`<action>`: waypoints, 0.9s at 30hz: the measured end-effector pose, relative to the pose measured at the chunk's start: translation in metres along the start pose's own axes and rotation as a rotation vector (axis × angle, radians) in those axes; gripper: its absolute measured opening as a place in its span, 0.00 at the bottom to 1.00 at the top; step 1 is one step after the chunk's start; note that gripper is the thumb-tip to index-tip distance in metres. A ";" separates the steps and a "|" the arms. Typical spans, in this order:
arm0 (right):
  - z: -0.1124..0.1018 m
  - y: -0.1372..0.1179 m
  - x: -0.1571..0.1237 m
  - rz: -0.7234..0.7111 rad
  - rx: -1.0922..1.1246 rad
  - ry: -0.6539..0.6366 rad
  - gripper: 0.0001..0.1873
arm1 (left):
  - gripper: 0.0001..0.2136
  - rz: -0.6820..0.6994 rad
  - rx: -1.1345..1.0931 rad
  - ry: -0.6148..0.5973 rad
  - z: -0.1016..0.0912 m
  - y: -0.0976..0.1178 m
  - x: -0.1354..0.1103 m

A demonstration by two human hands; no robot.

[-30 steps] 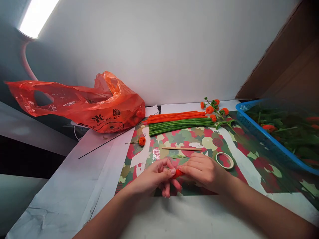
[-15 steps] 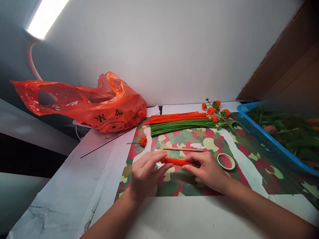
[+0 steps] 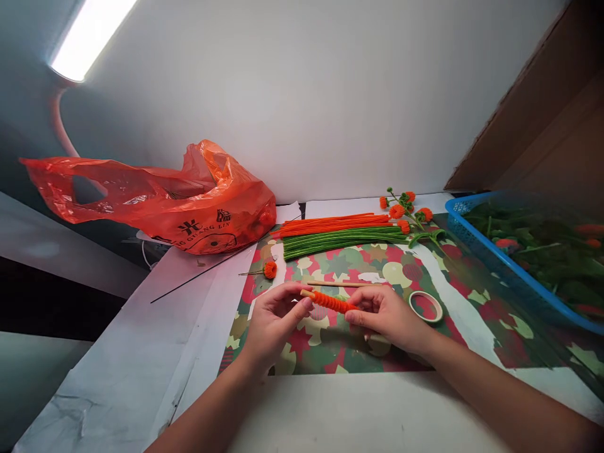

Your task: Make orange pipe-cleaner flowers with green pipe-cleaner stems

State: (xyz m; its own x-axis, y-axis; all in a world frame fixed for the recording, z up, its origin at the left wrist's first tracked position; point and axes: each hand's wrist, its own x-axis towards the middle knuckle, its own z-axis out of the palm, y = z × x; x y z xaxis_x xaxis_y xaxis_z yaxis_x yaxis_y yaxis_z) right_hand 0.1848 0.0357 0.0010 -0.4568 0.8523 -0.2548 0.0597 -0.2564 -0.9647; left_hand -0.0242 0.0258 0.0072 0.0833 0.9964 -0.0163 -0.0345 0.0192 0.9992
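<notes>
An orange pipe cleaner (image 3: 329,302) is wound in a tight coil around a thin wooden stick (image 3: 306,294), whose bare left end shows. With thumb and fingertips, my left hand (image 3: 278,318) pinches that end of the stick. The coil's right end sits between the thumb and fingers of my right hand (image 3: 384,314), which hide the rest of the stick. Just behind the hands lies a second wooden stick (image 3: 337,284), partly covered by my right fingers. A roll of pale tape (image 3: 425,307) rests beside my right hand.
Bundles of orange pipe cleaners (image 3: 335,223) and green pipe cleaners (image 3: 344,239) lie on the patterned mat (image 3: 311,358). A small orange flower (image 3: 270,270) and a flower spray (image 3: 415,217) are nearby. A red plastic bag (image 3: 212,214) stands left, a blue basket (image 3: 519,280) right.
My left fingers have shifted and the coil now tilts, its left end raised. The stick's bare left end has come into sight. My right hand keeps its grip.
</notes>
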 end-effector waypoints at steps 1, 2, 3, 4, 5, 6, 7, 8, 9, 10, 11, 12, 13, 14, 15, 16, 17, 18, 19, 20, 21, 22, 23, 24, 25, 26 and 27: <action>0.000 0.000 0.000 -0.001 -0.008 0.000 0.14 | 0.07 -0.020 -0.030 -0.013 0.001 0.000 0.000; 0.001 0.000 0.000 -0.003 -0.024 0.005 0.13 | 0.07 -0.040 -0.057 -0.025 0.001 -0.001 0.001; 0.002 -0.001 -0.001 -0.008 -0.047 0.012 0.12 | 0.07 -0.062 -0.081 -0.035 0.001 -0.001 0.001; 0.003 -0.001 -0.002 -0.016 -0.079 0.020 0.12 | 0.08 -0.088 -0.100 -0.038 0.001 -0.001 0.001; 0.003 -0.001 -0.003 -0.033 -0.121 0.031 0.11 | 0.08 -0.117 -0.116 -0.036 0.001 -0.001 0.002; 0.004 0.000 -0.004 -0.059 -0.176 0.045 0.10 | 0.09 -0.145 -0.130 -0.031 0.001 -0.001 0.003; 0.004 0.001 -0.006 -0.098 -0.244 0.065 0.09 | 0.09 -0.175 -0.143 -0.030 0.001 -0.001 0.003; 0.004 0.002 -0.006 -0.154 -0.325 0.089 0.08 | 0.09 -0.203 -0.157 -0.030 0.001 -0.002 0.003; 0.005 0.004 -0.007 -0.226 -0.414 0.115 0.07 | 0.10 -0.226 -0.174 -0.031 0.000 -0.002 0.003; 0.005 0.007 -0.008 -0.308 -0.509 0.137 0.06 | 0.10 -0.245 -0.194 -0.032 0.000 -0.003 0.003; 0.005 0.010 -0.008 -0.396 -0.605 0.158 0.06 | 0.10 -0.261 -0.215 -0.034 0.000 -0.003 0.003; 0.006 0.013 -0.008 -0.482 -0.700 0.175 0.06 | 0.09 -0.273 -0.233 -0.037 0.000 -0.004 0.003; 0.006 0.016 -0.009 -0.565 -0.794 0.192 0.06 | 0.09 -0.283 -0.247 -0.041 0.000 -0.006 0.003; 0.007 0.018 -0.009 -0.639 -0.884 0.210 0.07 | 0.09 -0.291 -0.254 -0.045 0.000 -0.007 0.003; 0.008 0.021 -0.009 -0.700 -0.969 0.234 0.08 | 0.09 -0.301 -0.255 -0.048 0.001 -0.008 0.003; 0.010 0.022 -0.009 -0.748 -1.045 0.261 0.09 | 0.09 -0.309 -0.250 -0.045 0.001 -0.008 0.004; 0.011 0.023 -0.008 -0.784 -1.110 0.286 0.10 | 0.09 -0.318 -0.239 -0.040 0.001 -0.009 0.004; 0.012 0.024 -0.007 -0.809 -1.165 0.311 0.11 | 0.09 -0.325 -0.222 -0.032 0.001 -0.009 0.004; 0.014 0.024 -0.006 -0.823 -1.213 0.339 0.12 | 0.09 -0.330 -0.203 -0.022 0.002 -0.009 0.004; 0.015 0.023 -0.006 -0.830 -1.257 0.365 0.13 | 0.09 -0.333 -0.182 -0.010 0.003 -0.009 0.004; 0.016 0.023 -0.005 -0.836 -1.300 0.392 0.14 | 0.08 -0.334 -0.162 0.005 0.004 -0.009 0.004; 0.017 0.021 -0.004 -0.840 -1.343 0.419 0.15 | 0.07 -0.335 -0.146 0.020 0.004 -0.008 0.004; 0.018 0.020 -0.004 -0.844 -1.385 0.440 0.16 | 0.06 -0.335 -0.134 0.037 0.005 -0.008 0.004; 0.019 0.018 -0.003 -0.848 -1.425 0.453 0.17 | 0.05 -0.337 -0.127 0.051 0.006 -0.008 0.004; 0.020 0.017 -0.004 -0.851 -1.460 0.454 0.18 | 0.05 -0.341 -0.125 0.060 0.007 -0.008 0.003; 0.020 0.016 -0.004 -0.852 -1.487 0.449 0.18 | 0.05 -0.346 -0.127 0.066 0.007 -0.009 0.003; 0.021 0.015 -0.004 -0.853 -1.506 0.437 0.18 | 0.05 -0.354 -0.130 0.066 0.007 -0.009 0.003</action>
State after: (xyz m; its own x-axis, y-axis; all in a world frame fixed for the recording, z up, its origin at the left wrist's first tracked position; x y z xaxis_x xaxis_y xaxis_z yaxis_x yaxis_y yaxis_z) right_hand 0.1692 0.0186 -0.0108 -0.5615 0.6247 0.5427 0.7504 0.6608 0.0157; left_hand -0.0168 0.0285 -0.0019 0.0482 0.9292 -0.3663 -0.1411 0.3694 0.9185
